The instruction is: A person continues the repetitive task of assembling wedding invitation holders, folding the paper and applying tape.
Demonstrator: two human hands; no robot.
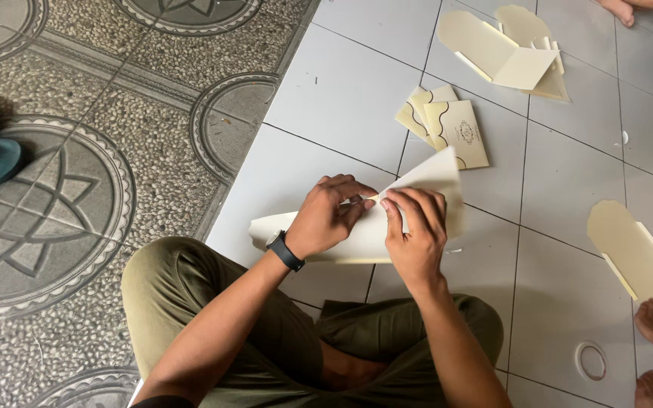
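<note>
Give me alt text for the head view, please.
A person sitting cross-legged on a white tiled floor holds a cream paper envelope with the left hand and right hand, pinching a thin strip at its fold. Finished envelopes and unfolded blanks lie nearby.

- White tiled floor (341, 98) under me; patterned pebble floor (137, 151) left.
- Folded cream cards (447, 125), far of my knees.
- Unfolded cream envelopes (508, 53), far right.
- One cream envelope (636, 257), right.
- White ring (590, 360), near right.
</note>
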